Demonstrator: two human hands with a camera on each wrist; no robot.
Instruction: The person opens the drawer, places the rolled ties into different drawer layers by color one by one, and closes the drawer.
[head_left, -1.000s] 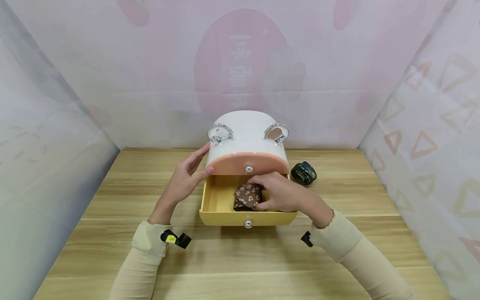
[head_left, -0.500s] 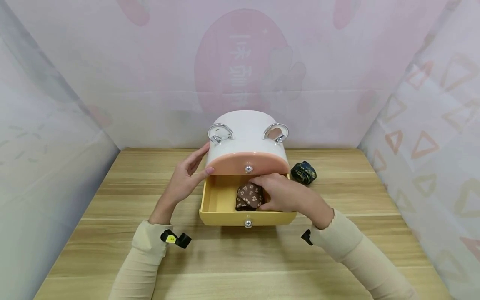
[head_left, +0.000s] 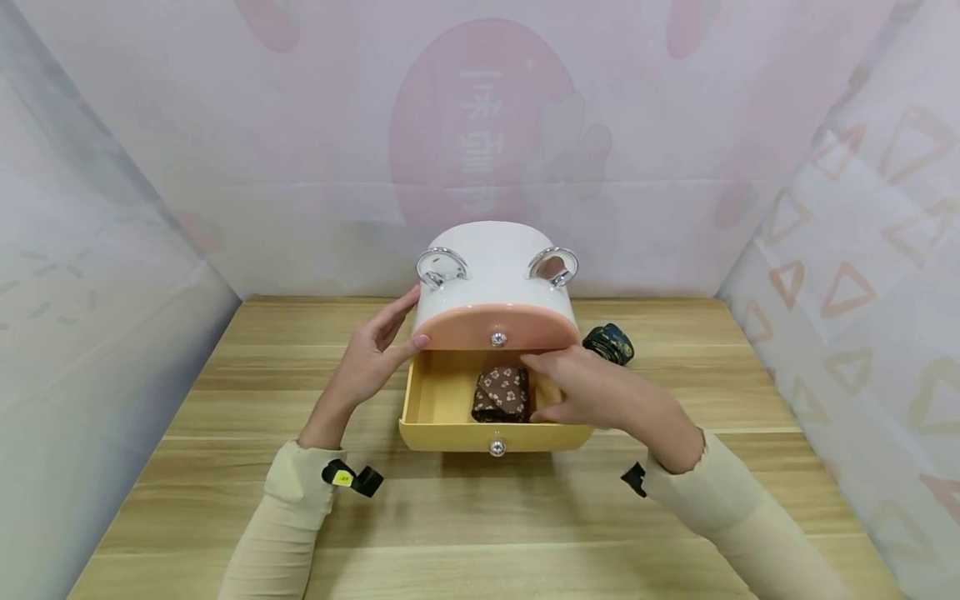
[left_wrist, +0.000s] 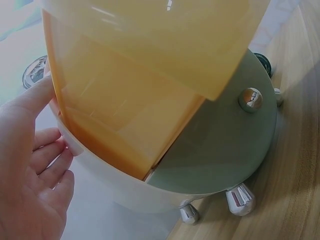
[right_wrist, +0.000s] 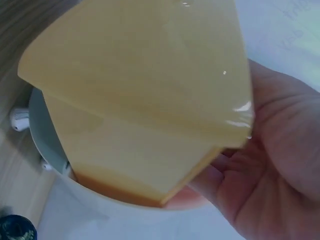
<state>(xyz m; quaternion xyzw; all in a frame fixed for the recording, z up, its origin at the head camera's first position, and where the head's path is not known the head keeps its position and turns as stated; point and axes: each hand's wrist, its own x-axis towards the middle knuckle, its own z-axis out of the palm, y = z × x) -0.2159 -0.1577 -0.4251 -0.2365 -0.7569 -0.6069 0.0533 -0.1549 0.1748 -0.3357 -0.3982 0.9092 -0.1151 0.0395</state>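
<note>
A rolled brown necktie (head_left: 501,396) with a pale flower print lies in the pulled-out yellow drawer (head_left: 450,437), right of its middle. My right hand (head_left: 596,387) is over the drawer's right side, thumb and fingers spread, just apart from the necktie. In the right wrist view the drawer front (right_wrist: 140,65) hides the necktie and some fingertips. My left hand (head_left: 363,362) rests against the left side of the small white cabinet (head_left: 495,275), its thumb at the front edge of the peach upper drawer (head_left: 457,329). The left wrist view shows these fingers (left_wrist: 50,160) at the cabinet's side.
A rolled dark necktie (head_left: 611,343) with a yellowish pattern lies on the wooden table (head_left: 480,542), right of the cabinet. Two chrome-rimmed round ears (head_left: 442,265) stand on the cabinet top. Under the yellow drawer is a shut green drawer (left_wrist: 215,145). Fabric walls enclose the table.
The brown necktie has shifted slightly right in the drawer and settled. My right hand has let go of it and moved right. My left hand stays put.
</note>
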